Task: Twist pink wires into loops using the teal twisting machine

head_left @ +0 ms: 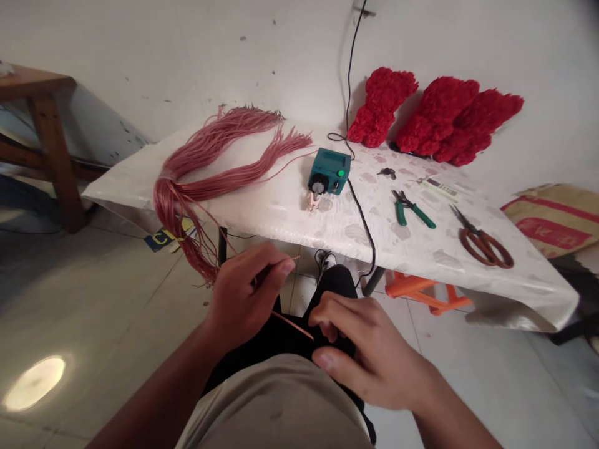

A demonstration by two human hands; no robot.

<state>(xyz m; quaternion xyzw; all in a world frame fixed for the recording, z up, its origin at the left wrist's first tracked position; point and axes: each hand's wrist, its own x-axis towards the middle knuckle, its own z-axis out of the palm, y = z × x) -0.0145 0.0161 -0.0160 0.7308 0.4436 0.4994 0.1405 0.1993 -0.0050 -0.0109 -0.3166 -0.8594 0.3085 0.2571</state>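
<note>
My left hand (250,293) is closed on a thin pink wire (292,325). One short end, which looks twisted, pokes out past the thumb and forefinger; the other end slants down toward my right hand (360,349). That hand has its thumb and fingers apart, beside the lower tip of the wire, and it appears to hold nothing. Beyond the hands, on the table, stands a small green motor box (330,165) with a green button and a copper-coloured clip (313,201) at its front. A large tied bundle of pink wires (206,184) hangs partly over the table's front edge.
Green-handled pliers (412,211), brown-handled scissors (484,243) and a small dark object (387,173) lie on the table (281,215). Red flower clusters (440,118) lean at the wall. A black cable (362,218) drops over the front edge. An orange stool (423,290) stands beneath.
</note>
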